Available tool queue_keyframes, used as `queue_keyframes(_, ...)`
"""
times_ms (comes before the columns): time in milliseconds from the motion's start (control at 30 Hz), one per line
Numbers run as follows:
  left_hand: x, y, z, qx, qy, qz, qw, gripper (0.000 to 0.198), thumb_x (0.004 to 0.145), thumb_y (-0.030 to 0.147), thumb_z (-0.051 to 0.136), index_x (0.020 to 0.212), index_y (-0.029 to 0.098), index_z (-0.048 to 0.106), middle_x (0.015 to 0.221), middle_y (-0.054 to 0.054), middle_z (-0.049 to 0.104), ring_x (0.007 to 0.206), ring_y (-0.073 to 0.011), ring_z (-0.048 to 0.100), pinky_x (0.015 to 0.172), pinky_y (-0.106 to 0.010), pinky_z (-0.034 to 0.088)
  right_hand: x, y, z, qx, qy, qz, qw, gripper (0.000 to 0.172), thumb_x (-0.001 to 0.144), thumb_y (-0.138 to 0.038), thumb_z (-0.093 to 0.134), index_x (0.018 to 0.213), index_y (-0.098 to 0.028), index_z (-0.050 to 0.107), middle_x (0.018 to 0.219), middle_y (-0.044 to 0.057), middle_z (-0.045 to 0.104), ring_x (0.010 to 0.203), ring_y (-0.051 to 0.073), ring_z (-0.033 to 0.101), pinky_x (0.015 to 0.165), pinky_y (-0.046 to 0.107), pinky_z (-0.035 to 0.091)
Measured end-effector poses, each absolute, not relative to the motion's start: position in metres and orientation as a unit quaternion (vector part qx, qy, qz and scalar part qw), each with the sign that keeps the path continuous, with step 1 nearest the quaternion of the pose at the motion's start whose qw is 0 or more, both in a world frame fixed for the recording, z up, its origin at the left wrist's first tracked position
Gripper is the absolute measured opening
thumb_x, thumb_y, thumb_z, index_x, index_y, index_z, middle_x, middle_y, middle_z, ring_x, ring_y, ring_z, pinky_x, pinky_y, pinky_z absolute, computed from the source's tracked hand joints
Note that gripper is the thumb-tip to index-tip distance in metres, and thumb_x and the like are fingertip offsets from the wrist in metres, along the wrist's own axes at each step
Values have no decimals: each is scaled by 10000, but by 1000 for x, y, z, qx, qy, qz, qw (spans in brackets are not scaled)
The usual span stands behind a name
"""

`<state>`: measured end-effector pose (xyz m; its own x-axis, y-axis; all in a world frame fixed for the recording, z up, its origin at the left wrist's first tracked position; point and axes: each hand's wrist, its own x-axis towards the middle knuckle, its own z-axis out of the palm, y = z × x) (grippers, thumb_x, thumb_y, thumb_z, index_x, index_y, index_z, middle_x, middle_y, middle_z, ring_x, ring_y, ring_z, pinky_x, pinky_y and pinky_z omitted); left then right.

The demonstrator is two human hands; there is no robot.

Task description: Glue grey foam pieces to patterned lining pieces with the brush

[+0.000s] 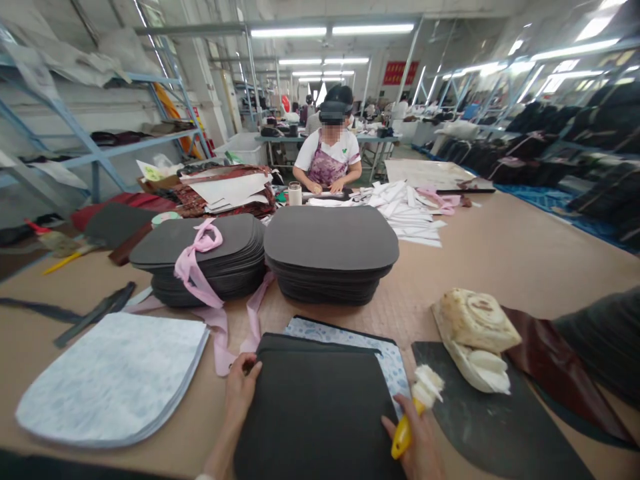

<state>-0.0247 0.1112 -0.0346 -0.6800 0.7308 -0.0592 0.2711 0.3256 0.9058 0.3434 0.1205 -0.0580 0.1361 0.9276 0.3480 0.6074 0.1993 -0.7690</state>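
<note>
A black sheet panel [315, 413] lies right in front of me, partly over a blue-and-white patterned sheet [395, 363] with a dark edge. My left hand [241, 387] is closed on the panel's upper left edge, fingers curled. At the panel's right edge, my right hand [417, 433] grips a brush with a yellow handle [403, 437]; thumb and fingers also reach the panel's side. White paste coats the bristles [427, 387]. Just right of the brush, a paste-smeared container [477, 320] with white paste at its mouth rests on a dark sheet [480, 413].
Behind the panel stand a tall stack of dark grey pieces [330, 240] and another stack [225, 267] with a pink ribbon [193, 257]. Patterned white-blue sheets [115, 380] lie at left. White strips [405, 210] are heaped farther back. A co-worker [330, 150] sits across the table.
</note>
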Motion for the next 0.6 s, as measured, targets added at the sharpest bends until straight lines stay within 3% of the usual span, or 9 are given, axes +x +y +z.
queue_keyframes(133,-21,109,-31,313,776,490,244,356,615,488,683,690,155,583,636,13,584,600,-144,545,664,-329,459,333,125,-51,-591,-616,191,484,332,755,-488,547,958,-235,618,780,36,590,706,221,627,560,316,549)
queue_keyframes(267,-10,107,-20,285,774,517,228,450,475,578,685,664,184,579,659,-10,602,664,-206,583,676,-340,479,330,121,-53,-598,-608,190,487,331,799,-462,492,1005,-226,598,805,53,613,711,213,629,565,305,552)
queue_keyframes(600,1,115,5,283,747,546,253,442,519,553,679,734,183,571,744,-32,640,757,-241,627,736,-357,499,333,126,-53,-616,-617,183,454,357,818,-433,522,1061,-173,546,953,100,652,877,246,640,697,343,541)
